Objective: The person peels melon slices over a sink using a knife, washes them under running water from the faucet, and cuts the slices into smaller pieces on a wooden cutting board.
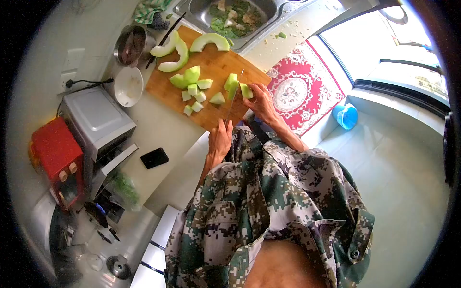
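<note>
My left hand (220, 139) is closed around the handle of a knife (232, 100), whose blade points away over the wooden cutting board (163, 91). To the right of the blade, my right hand (261, 103) grips a pale green melon piece (246, 90) on the board with its fingertips. Another melon piece (230, 81) lies just left of the blade. Several small melon cubes (192, 90) and larger chunks lie at the board's middle. Curved melon slices (210, 42) rest on its far part.
Beyond the board is a metal sink (192, 8) with peelings. A metal pot (117, 48), a white bowl (128, 98), a dark stick-like utensil and a phone (154, 158) lie to the left. A white appliance (96, 113) and red oven (55, 149) stand farther left.
</note>
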